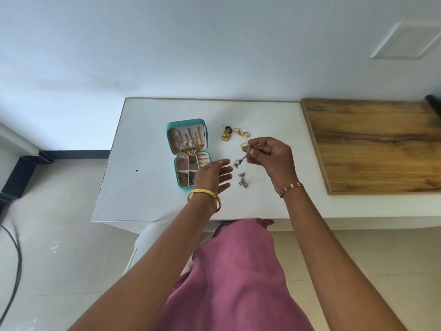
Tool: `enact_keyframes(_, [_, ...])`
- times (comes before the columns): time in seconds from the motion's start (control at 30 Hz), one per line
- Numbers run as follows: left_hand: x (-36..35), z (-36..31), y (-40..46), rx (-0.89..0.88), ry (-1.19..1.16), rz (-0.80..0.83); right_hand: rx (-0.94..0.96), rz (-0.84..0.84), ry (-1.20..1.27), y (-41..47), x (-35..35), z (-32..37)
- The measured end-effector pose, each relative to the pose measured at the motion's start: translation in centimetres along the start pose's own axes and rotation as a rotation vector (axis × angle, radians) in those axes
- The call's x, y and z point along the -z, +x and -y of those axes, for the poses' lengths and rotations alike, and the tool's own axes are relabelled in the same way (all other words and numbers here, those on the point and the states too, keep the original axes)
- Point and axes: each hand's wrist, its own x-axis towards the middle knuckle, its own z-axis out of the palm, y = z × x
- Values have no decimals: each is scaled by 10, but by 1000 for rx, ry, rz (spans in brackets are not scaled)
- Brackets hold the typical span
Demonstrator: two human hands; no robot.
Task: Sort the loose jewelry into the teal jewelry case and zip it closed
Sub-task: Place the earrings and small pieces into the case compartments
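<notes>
- My right hand (274, 161) is pinching a silver earring (241, 161); my left hand (212, 174) is hovering spread beside the open teal jewelry case (188, 151).
- Gold rings (241, 132) are lying farther off, a silver piece (243, 180) nearer, a wooden board (372, 144) bounding the right.

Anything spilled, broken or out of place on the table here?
Nothing stands out. The teal case lies open, loose gold pieces and a silver earring wait beside it, and the right hand pinches another silver earring.
</notes>
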Motion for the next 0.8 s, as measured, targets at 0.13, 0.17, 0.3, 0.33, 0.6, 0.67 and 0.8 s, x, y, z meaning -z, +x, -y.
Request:
enact_keyframes(0.13, [0, -12, -16, -269, 172, -12, 75, 39, -15, -24, -9, 18])
enact_keyframes(0.17, [0, -14, -20, -319, 205, -10, 101, 43, -31, -30, -13, 21])
enact_keyframes(0.3, [1, -20, -36, -347, 176, 74, 216, 2, -187, -45, -26, 29])
enact_keyframes(0.33, [2, -20, -39, -334, 152, 93, 242, -9, -226, -48, -29, 30])
enact_keyframes(0.6, [17, -18, -48, -289, 47, 131, 379, -67, -465, -61, -37, 35])
enact_keyframes(0.67, [19, -18, -48, -277, 20, 125, 347, -31, -402, -60, -35, 36])
enact_keyframes(0.8, [20, -20, -47, -267, -5, 105, 248, -71, -269, -54, -25, 32])
